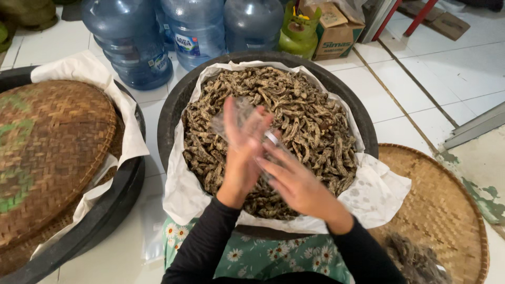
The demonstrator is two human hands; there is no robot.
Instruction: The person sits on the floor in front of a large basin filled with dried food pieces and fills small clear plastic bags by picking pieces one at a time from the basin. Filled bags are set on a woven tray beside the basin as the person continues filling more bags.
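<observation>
A big black basin (173, 108) lined with white paper (181, 194) sits in front of me, heaped with brown dried fried strips (305, 105). Both my hands hover over the heap, palms pressed toward each other. My left hand (239, 152) and my right hand (294, 179) rub a thin clear plastic bag (231, 118) between them; the bag is blurred and partly hidden by the fingers. Black sleeves cover both forearms.
A second black basin (113, 210) at left is covered by a woven bamboo tray (50, 142). Another woven tray (436, 210) with a dark clump lies at right. Blue water jugs (129, 39), a green gas cylinder (297, 31) and a cardboard box (336, 29) stand behind on white tile.
</observation>
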